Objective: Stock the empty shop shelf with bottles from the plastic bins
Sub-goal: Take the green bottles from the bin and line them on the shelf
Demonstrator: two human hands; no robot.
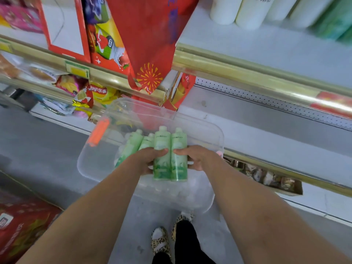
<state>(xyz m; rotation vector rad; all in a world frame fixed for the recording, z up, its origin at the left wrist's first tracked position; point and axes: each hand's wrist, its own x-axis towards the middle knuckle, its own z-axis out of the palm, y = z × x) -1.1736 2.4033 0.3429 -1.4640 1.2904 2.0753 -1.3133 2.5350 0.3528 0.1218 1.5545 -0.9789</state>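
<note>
A clear plastic bin [89, 162] stands on the floor in front of the shelves. Both hands are over it, holding green bottles upright. My left hand [150, 159] grips one green bottle [162, 164], thumb across its front. My right hand [196, 157] grips a second green bottle [179, 164] pressed against the first. Two more green bottles [131, 145] lean to the left, behind my left hand. The white shelf [266, 138] to the right of the bin is bare.
Gold-edged shelf rails [247, 73] run across above. Snack bags [99, 92] and red cartons [106, 35] fill the left shelves. White and green bottles [247, 12] stand on the top right shelf. A red box [22, 225] sits at lower left. My feet [171, 235] are below the bin.
</note>
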